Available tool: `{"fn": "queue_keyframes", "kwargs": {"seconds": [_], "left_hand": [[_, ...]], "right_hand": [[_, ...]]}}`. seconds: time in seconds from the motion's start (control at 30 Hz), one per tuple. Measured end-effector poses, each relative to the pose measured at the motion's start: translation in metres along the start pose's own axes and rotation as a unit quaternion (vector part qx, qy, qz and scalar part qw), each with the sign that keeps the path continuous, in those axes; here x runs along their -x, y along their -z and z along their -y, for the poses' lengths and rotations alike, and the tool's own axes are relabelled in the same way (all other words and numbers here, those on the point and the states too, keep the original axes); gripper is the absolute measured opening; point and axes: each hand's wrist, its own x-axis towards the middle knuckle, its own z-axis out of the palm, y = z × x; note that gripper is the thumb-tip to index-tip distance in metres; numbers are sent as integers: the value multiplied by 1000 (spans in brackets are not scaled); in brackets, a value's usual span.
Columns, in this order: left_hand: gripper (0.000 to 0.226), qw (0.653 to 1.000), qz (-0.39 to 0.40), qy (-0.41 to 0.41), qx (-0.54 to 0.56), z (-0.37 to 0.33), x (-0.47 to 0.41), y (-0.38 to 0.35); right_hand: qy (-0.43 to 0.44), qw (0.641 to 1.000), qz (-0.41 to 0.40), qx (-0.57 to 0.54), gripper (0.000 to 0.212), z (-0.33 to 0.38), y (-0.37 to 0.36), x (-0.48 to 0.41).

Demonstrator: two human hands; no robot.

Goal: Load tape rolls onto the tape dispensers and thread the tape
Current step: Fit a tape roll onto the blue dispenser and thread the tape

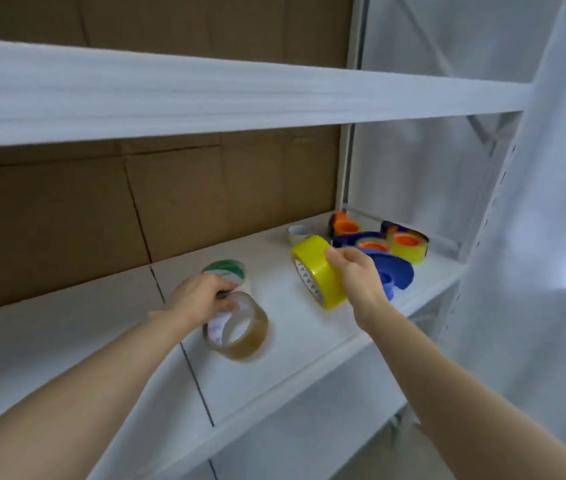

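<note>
My right hand grips a yellow tape roll, lifted and tilted above the white shelf. My left hand holds a brownish clear tape roll by its upper rim, fingers hooked into the core. Just behind that hand lies a roll with a green-printed core. A blue tape dispenser sits right behind my right hand. Further back stand blue dispensers with orange hubs, one carrying a yellow roll. A small pale roll stands near the back.
Brown cardboard lines the back of the shelf. Another white shelf board runs overhead. A white perforated upright and translucent plastic sheeting close off the right side.
</note>
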Motion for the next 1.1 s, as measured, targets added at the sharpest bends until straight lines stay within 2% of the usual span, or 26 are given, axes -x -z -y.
{"fn": "queue_keyframes", "kwargs": {"seconds": [0.13, 0.27, 0.43, 0.57, 0.67, 0.73, 0.83, 0.93, 0.97, 1.0, 1.1], "left_hand": [[15, 1000, 4, 12, 1, -51, -55, -30], [25, 999, 11, 33, -2, -67, -115, -53], [35, 993, 31, 102, 44, -79, -194, -78], [32, 989, 57, 116, 68, -83, -238, -86], [22, 989, 32, 109, 94, -85, -263, -93], [24, 984, 13, 138, 115, -94, -268, -99], [19, 986, -19, 150, 65, -106, -271, -107], [42, 977, -75, 194, 38, -110, -269, -104], [46, 969, -102, 215, 59, -117, -266, -102], [47, 963, -117, 233, 72, -126, -261, -99], [42, 925, -189, 291, 155, -159, -253, -99]], "right_hand": [[-29, 999, -34, -20, 14, -15, 63, -37], [-22, 999, -43, -24, 16, -29, 90, -90], [-16, 1000, -10, -13, 20, -40, 108, -165], [-20, 1000, 20, -10, 27, -40, 130, -214], [-32, 999, 35, -19, 24, -42, 143, -243], [-41, 997, 46, -36, 20, -49, 147, -262], [-48, 995, 75, -47, 24, -59, 149, -282], [-42, 991, 113, -61, 22, -66, 151, -298], [-45, 987, 126, -84, 22, -67, 151, -301], [-61, 982, 136, -114, 27, -68, 151, -305], [-168, 955, 167, -178, 74, -70, 151, -313]]}}
